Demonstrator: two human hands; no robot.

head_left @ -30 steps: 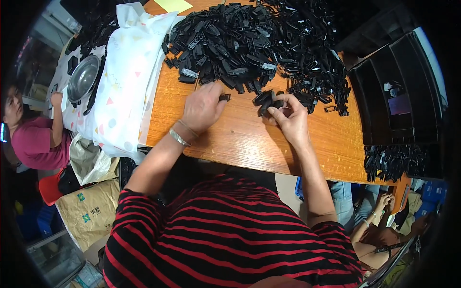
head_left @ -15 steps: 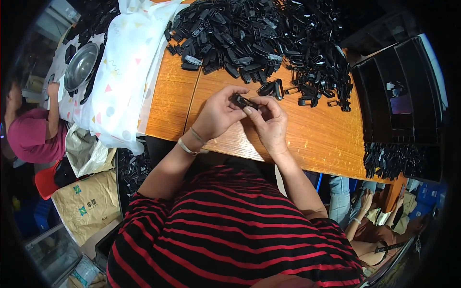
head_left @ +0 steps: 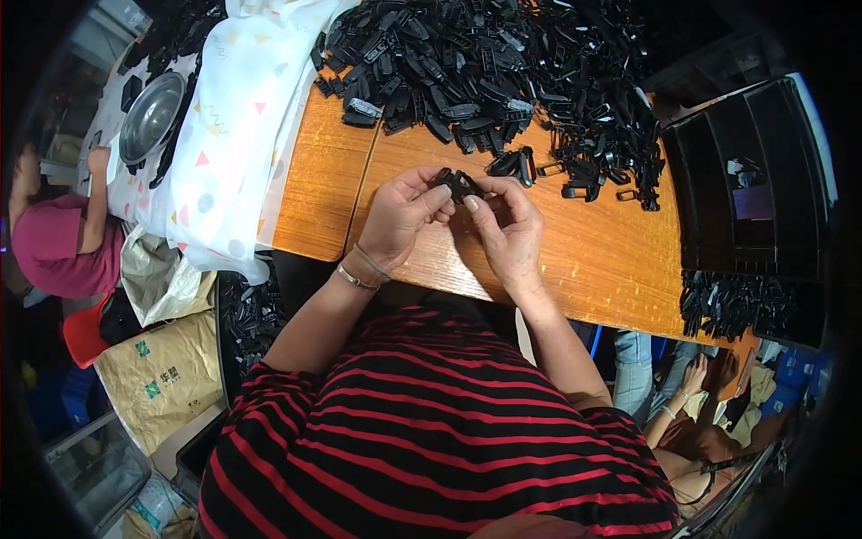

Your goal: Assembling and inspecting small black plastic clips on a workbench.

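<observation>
Left hand (head_left: 404, 213) and right hand (head_left: 514, 233) together pinch a small black plastic piece (head_left: 460, 185), apparently manipulating it; the next move likely calls for steady fingertip control, with a loose black plastic heap (head_left: 431, 76) beyond the grip.

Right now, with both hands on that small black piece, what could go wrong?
1. Slip: the left hand and right hand grip the small black piece by the fingertips, so it might drop onto the wooden table.
2. Knock: loose black parts lie just beyond the right hand's fingers; a stray move could scatter them.
3. Mix-up: if dropped into the heap of black parts, the piece could be hard to pick out again.
</observation>
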